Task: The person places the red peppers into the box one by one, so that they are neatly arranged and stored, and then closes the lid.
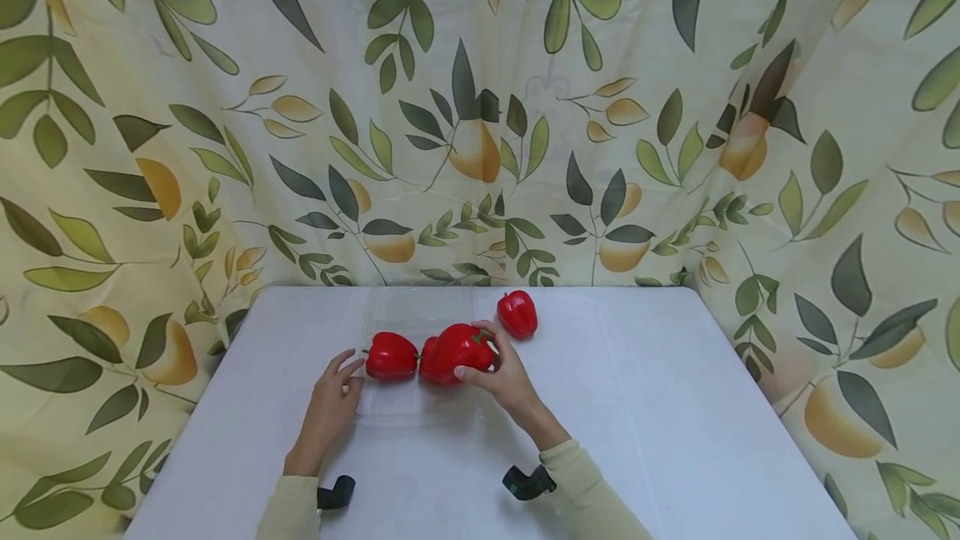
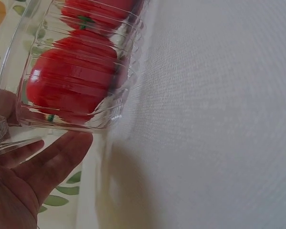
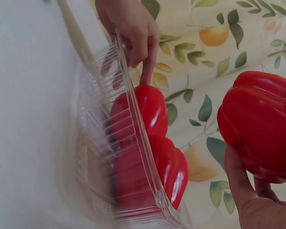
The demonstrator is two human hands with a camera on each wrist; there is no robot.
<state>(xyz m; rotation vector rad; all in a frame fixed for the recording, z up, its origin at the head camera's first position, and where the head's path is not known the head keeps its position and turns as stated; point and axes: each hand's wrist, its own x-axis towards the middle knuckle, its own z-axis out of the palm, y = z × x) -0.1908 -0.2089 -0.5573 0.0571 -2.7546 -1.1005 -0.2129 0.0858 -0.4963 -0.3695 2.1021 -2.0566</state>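
Observation:
A clear plastic container [image 2: 119, 107] stands on the table with two red bell peppers in it, the left pepper [image 1: 392, 356] and a right one [image 3: 169, 176]. The left hand [image 1: 327, 411] is at the container's left end, with fingers on both sides of its rim; one finger reaches down towards the left pepper in the right wrist view. With thumb and fingers, the right hand [image 1: 512, 373] grips another red bell pepper [image 1: 457, 354] above the container's right part, partly covering the pepper below. A loose red bell pepper [image 1: 517, 314] lies beyond the right hand.
The white table [image 1: 637, 415] reaches back to a leaf-and-fruit patterned curtain [image 1: 540, 215], which also hangs along both sides. A black wrist device [image 1: 336, 493] sits at the left wrist and another black device [image 1: 528, 483] at the right.

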